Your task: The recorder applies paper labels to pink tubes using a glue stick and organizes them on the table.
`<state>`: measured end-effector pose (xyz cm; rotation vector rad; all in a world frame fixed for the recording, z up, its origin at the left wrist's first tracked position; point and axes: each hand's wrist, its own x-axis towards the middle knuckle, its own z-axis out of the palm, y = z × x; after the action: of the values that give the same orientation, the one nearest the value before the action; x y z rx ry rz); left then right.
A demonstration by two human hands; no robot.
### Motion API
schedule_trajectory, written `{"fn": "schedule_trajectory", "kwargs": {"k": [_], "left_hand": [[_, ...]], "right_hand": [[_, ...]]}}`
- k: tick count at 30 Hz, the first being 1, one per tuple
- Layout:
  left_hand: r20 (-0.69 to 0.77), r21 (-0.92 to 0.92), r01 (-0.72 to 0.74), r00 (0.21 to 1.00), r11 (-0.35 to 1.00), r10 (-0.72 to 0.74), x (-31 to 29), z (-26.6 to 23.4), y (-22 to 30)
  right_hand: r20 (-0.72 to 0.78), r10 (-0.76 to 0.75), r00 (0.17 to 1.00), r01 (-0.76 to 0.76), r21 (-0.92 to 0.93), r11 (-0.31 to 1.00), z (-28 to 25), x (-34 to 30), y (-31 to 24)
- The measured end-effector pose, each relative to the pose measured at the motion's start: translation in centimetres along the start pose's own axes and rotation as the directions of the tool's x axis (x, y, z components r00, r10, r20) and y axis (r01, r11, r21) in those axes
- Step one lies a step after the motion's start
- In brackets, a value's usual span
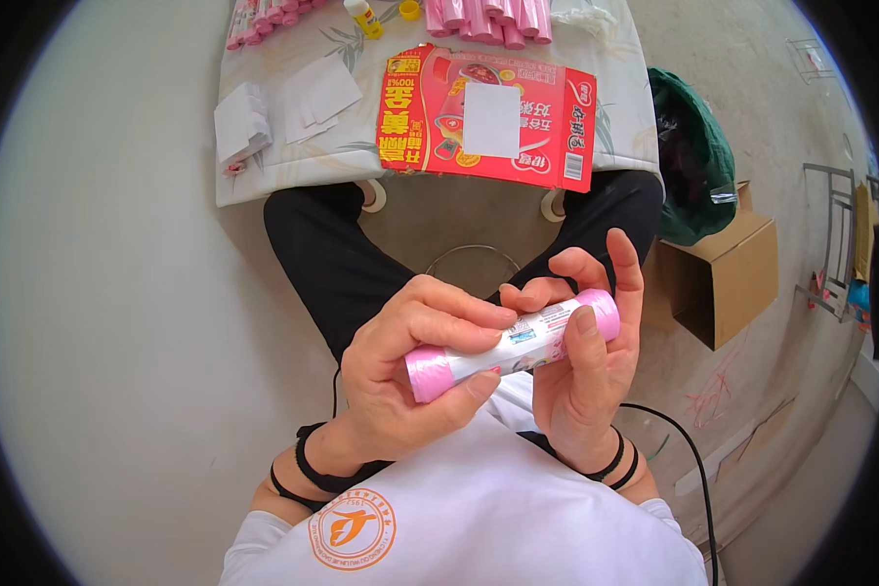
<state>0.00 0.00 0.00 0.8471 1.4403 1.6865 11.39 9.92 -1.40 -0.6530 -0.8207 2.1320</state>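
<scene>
Above my lap I hold a roll of pink plastic bags (430,374) with a printed white paper label wrapped round its middle. It lies slantwise, its right end higher in the picture. My left hand (400,366) grips the left part, fingers over the top and thumb below on the label. My right hand (591,361) supports the right end, its thumb pressed on the label and some of its fingers raised behind the roll. On the table ahead, a blank-looking white label (492,119) lies on a flattened red carton (420,161).
Pink rolls (488,21) lie in piles at the table's far edge, near a yellow glue stick (364,18) and its cap (409,10). White paper slips (241,122) are stacked at left. A green bag (698,146) and an open cardboard box (723,273) stand right of my knee.
</scene>
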Motion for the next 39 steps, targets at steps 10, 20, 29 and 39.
{"fn": "schedule_trajectory", "kwargs": {"k": [10,20,29,39], "left_hand": [[-0.158,-0.019,0.032,0.987,0.999,-0.035,-0.9,0.7,-0.3],[-0.246,-0.018,0.076,0.966,0.997,-0.078,-1.1,1.2,-0.9],[-0.363,0.013,0.126,0.925,0.992,-0.113,-0.5,2.3,-0.8],[0.004,-0.364,0.399,0.904,0.842,-0.427,1.1,0.1,-0.2]], "right_hand": [[-0.004,-0.01,1.0,0.01,0.033,0.999,0.1,-0.4,0.8],[-0.047,-0.033,0.998,0.025,-0.171,0.985,0.6,-0.6,0.5],[-0.099,-0.064,0.993,0.055,-0.09,0.994,0.7,-0.6,0.8],[0.012,-0.062,0.998,0.063,-0.147,0.987,-1.7,3.6,0.3]]}}
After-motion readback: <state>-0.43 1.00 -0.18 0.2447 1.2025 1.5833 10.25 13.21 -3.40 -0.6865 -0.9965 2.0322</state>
